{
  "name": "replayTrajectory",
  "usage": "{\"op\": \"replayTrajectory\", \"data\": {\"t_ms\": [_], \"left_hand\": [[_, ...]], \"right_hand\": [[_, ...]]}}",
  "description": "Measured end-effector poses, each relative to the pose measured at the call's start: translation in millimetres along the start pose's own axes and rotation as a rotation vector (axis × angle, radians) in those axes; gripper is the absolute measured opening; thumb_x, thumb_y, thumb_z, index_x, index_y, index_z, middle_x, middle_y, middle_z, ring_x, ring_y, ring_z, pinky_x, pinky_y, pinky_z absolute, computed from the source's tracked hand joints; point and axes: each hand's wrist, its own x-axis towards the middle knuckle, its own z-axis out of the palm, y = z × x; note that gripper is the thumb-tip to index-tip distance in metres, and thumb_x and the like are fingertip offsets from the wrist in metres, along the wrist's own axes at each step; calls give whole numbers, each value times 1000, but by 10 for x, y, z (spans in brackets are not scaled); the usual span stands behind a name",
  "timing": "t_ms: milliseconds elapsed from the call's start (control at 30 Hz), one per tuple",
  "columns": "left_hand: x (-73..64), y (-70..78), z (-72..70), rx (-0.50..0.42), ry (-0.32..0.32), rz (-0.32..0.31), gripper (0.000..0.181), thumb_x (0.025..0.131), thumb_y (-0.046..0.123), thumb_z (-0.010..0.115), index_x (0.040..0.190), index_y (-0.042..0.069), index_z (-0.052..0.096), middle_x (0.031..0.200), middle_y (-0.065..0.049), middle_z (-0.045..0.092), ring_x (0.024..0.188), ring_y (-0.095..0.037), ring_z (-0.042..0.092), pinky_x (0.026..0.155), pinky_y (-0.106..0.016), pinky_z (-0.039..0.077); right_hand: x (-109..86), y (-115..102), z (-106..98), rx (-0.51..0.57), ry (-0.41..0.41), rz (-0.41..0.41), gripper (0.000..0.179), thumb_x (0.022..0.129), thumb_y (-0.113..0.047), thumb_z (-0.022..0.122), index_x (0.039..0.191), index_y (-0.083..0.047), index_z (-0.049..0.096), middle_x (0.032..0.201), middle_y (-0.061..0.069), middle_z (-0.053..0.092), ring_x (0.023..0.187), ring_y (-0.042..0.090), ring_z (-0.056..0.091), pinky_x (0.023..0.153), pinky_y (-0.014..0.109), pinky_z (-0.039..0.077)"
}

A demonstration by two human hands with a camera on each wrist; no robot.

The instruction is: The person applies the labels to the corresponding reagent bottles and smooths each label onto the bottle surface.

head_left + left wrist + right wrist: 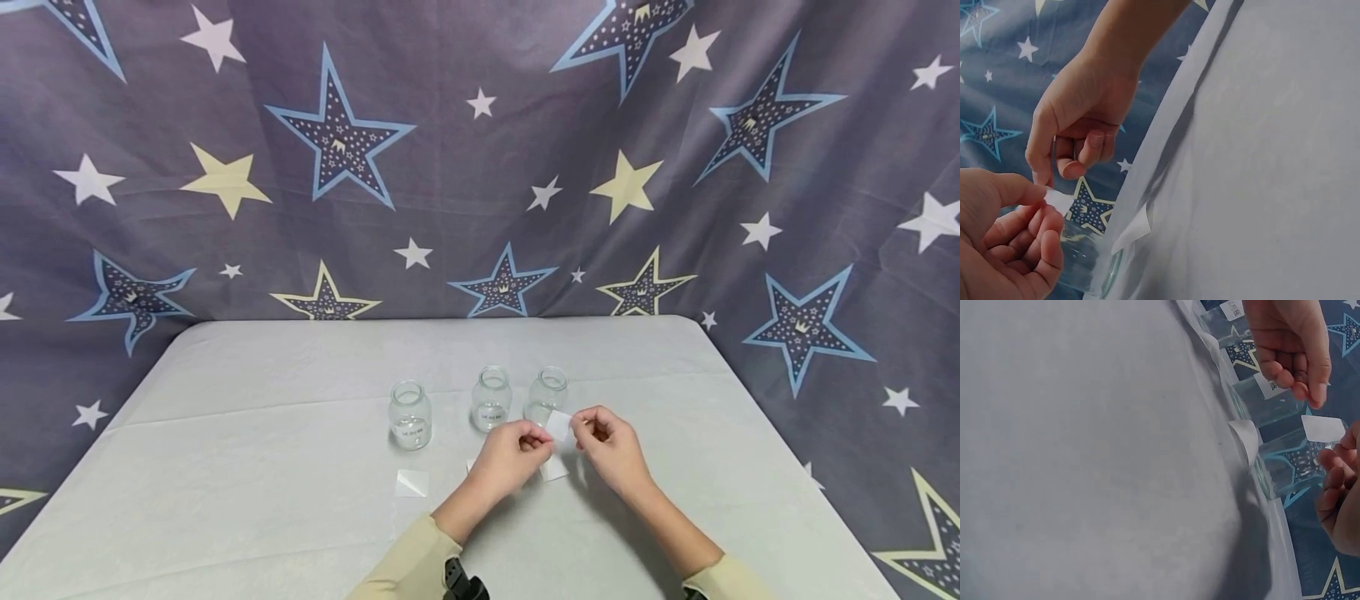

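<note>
Two hands meet over the table in front of the rightmost glass jar (542, 407). My right hand (613, 450) pinches a small white square label (558, 425) at its right edge between thumb and fingertips. At the label's lower left corner are the pinched thumb and fingertips of my left hand (512, 457). The label (1324, 429) overlaps that jar in the right wrist view. Two more open glass jars, the left jar (410, 415) and the middle jar (492, 400), stand upright and carry white labels with dark print.
A white square (555, 468) lies on the table below the hands, and another square (412, 483) lies in front of the left jar. Part of a third white piece (470, 464) shows beside the left wrist. A star-patterned cloth (435, 167) hangs behind the white-covered table (225, 467).
</note>
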Motion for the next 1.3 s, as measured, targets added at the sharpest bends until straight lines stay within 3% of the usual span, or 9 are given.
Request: {"op": "replayTrajectory", "data": {"t_ms": [133, 233, 333, 467, 667, 867, 1100, 1300], "left_hand": [[9, 3, 5, -50, 32, 11, 7, 82, 12, 68, 84, 4, 69, 77, -6, 67, 66, -1, 52, 59, -15, 44], [26, -12, 7, -82, 61, 17, 9, 83, 13, 68, 86, 5, 69, 78, -6, 67, 66, -1, 53, 60, -15, 45], [38, -29, -2, -113, 78, 17, 12, 83, 16, 68, 89, 6, 70, 80, -5, 68, 67, -1, 54, 61, -15, 46], [49, -36, -18, -149, 81, -4, 19, 84, 25, 68, 91, 7, 70, 82, -5, 69, 68, -1, 56, 63, -16, 47], [60, -47, -24, -181, 93, -32, 24, 87, 27, 65, 91, 4, 70, 79, -7, 68, 65, -1, 54, 59, -16, 46], [80, -73, -18, -195, 110, -47, 22, 88, 23, 63, 90, 1, 69, 76, -12, 68, 63, -4, 56, 55, -16, 44], [89, -81, -20, -199, 109, -75, 18, 88, 14, 61, 90, -2, 68, 77, -13, 68, 62, -4, 58, 54, -16, 46], [93, -72, -38, -168, 123, -80, 18, 88, 13, 60, 89, -2, 69, 74, -12, 68, 60, -3, 57, 54, -17, 45]], "right_hand": [[-30, -23, 28, 3, 10, -84, 5, 88, -9, 63, 83, -7, 65, 60, -1, 55, 51, 2, 48, 47, 20, 39], [-85, -185, 30, -4, -8, -129, 5, 87, -4, 62, 83, -5, 64, 61, 3, 55, 51, 0, 46, 47, 19, 39], [-105, -208, 42, -22, -26, -162, 4, 86, 0, 62, 86, -3, 64, 62, 6, 55, 50, 0, 42, 45, 19, 37], [-86, -57, 71, -46, -36, -217, 5, 86, -4, 64, 88, -8, 65, 62, 1, 55, 49, 0, 40, 43, 19, 35], [-95, -37, 88, -84, -59, -324, 6, 86, -7, 65, 87, -12, 66, 60, -7, 53, 48, -2, 38, 43, 19, 35], [-95, -45, 117, -116, -61, -341, 11, 82, -3, 68, 86, -13, 67, 59, -5, 55, 49, -2, 38, 44, 17, 35], [-109, -49, 163, -141, -37, -351, 11, 76, 4, 71, 81, -4, 66, 55, 4, 53, 48, 2, 36, 42, 17, 32], [-115, -50, 165, -137, -33, -365, 12, 75, 1, 73, 80, -9, 68, 55, -3, 53, 50, -2, 37, 43, 15, 33]]}}
